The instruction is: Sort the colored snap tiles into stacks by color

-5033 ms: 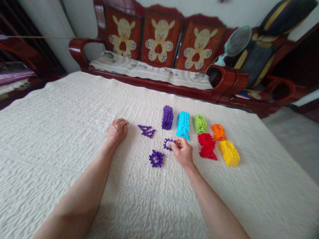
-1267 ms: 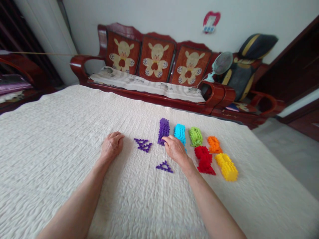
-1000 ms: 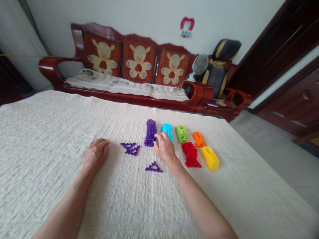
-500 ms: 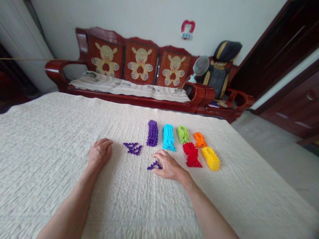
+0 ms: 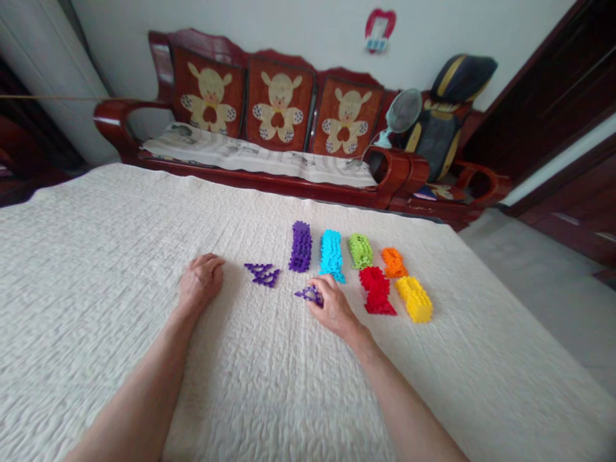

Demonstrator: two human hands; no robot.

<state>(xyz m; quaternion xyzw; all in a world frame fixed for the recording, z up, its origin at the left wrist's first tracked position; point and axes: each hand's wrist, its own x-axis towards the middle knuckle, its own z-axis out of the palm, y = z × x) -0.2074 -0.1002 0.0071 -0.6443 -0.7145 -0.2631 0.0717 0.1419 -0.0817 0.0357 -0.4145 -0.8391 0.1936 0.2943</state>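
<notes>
My right hand (image 5: 333, 309) grips a purple triangular building piece (image 5: 307, 294) with toothed edges between thumb and fingers, low over the quilted cover (image 5: 269, 385). My left hand (image 5: 202, 280) rests on the cover with its fingers curled in and nothing visible in them. Between the hands, a few loose purple triangular pieces (image 5: 262, 274) lie overlapping. Beyond the right hand lie a purple stack (image 5: 301, 247) and a light blue stack (image 5: 331, 251) of toothed pieces.
Farther right sit green (image 5: 360, 250), orange (image 5: 394, 263), red (image 5: 377, 292) and yellow (image 5: 414, 299) stacks. Past the cover's far edge stands a wooden sofa (image 5: 269, 181) with bear cushions (image 5: 278, 106) and a small fan (image 5: 403, 111).
My right hand has moved a little away from me with the purple triangular piece, closer to the purple and light blue stacks. My left hand stays resting. The view has shifted slightly.
</notes>
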